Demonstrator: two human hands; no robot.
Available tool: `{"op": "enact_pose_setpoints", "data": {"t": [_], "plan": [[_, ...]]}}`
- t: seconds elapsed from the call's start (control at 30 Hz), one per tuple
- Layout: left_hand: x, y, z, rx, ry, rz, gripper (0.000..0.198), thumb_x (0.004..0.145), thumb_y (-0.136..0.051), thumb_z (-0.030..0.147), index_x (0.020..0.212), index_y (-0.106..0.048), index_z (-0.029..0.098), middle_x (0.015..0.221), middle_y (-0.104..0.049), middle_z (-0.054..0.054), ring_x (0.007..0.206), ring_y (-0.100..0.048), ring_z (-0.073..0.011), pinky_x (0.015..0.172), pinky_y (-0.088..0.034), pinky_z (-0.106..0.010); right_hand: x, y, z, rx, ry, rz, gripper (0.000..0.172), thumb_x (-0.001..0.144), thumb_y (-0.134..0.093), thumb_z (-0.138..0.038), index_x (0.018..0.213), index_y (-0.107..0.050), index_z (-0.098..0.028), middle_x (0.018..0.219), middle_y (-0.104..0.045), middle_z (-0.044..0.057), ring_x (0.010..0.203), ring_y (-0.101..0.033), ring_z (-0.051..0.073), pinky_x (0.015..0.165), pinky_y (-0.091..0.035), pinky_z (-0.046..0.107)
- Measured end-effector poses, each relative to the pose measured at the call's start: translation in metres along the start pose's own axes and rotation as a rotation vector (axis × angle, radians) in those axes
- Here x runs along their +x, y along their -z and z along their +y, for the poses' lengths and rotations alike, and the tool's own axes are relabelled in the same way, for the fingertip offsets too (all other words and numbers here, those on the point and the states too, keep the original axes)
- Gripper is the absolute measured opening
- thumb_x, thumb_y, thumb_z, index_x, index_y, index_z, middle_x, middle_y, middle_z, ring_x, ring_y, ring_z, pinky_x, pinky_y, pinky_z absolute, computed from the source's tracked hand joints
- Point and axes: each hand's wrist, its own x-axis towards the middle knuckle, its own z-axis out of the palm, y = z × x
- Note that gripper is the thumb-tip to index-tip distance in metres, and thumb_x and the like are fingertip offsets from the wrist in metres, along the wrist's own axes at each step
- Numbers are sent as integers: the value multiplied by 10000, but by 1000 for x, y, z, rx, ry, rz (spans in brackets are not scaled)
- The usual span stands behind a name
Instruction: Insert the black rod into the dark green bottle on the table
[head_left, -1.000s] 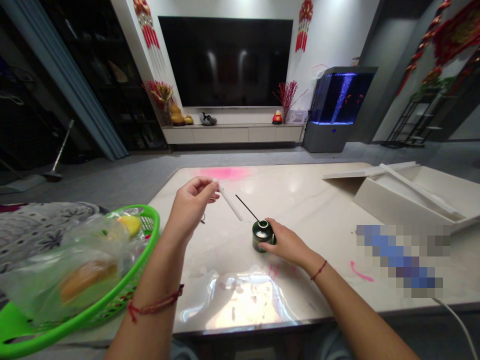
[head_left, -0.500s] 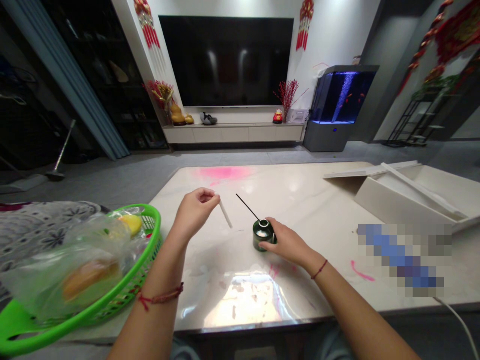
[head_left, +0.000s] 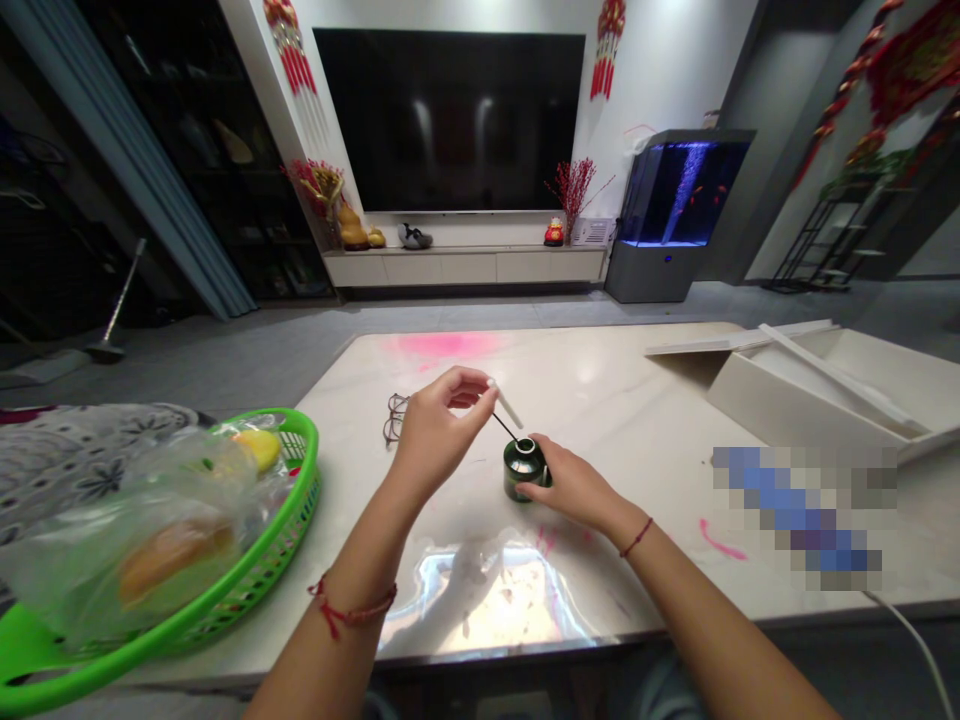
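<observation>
A small dark green bottle (head_left: 523, 472) with a white-rimmed opening stands upright on the marble-patterned table (head_left: 600, 380). My right hand (head_left: 574, 485) is wrapped round its right side. A thin black stick (head_left: 505, 427) leans out of the bottle's mouth toward the upper left. Above and left of the bottle, my left hand (head_left: 450, 415) pinches a slim white stick (head_left: 510, 408) at its upper end, and the lower end hangs near the bottle's opening. The black stick's upper end is close to the left fingertips; whether they touch it I cannot tell.
A green basket (head_left: 300, 500) with plastic-wrapped food stands at the left. Glasses (head_left: 395, 420) lie beyond my left forearm. An open white box (head_left: 810, 400) is at the right, with a blurred blue item (head_left: 795, 515) and a cable (head_left: 911, 625) nearer. Pink stains mark the table.
My left hand has moved right with the white stick, from left of the black stick to above the bottle. The glasses have come into view behind it. My right hand still holds the bottle.
</observation>
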Motion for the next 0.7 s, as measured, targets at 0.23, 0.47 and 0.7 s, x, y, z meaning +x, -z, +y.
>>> {"op": "enact_pose_setpoints", "data": {"t": [0.23, 0.47, 0.7], "plan": [[-7, -16, -6, 251, -95, -121, 167, 766, -517, 329, 830, -608, 205, 792, -674, 6, 687, -608, -121, 634, -462, -228, 1, 0, 0, -9, -8, 1, 553, 693, -620, -357, 1180, -411, -197, 1044, -591, 93, 951, -554, 243, 750, -387, 303], [-9, -22, -11, 410, -88, -163, 164, 776, -498, 320, 861, -604, 227, 857, -679, 26, 610, -572, -106, 604, -418, -231, 1, 0, 0, 2, -4, -4, 544, 692, -626, -336, 1172, -411, -195, 1010, -595, 89, 907, -560, 231, 708, -372, 285], [-12, -29, -16, 499, -98, -195, 150, 797, -475, 308, 864, -590, 239, 861, -668, 36, 679, -587, -115, 616, -407, -229, 1, 0, 1, 6, 4, -2, 516, 687, -627, -337, 1142, -423, -204, 965, -602, 77, 864, -563, 225, 666, -366, 278]]}}
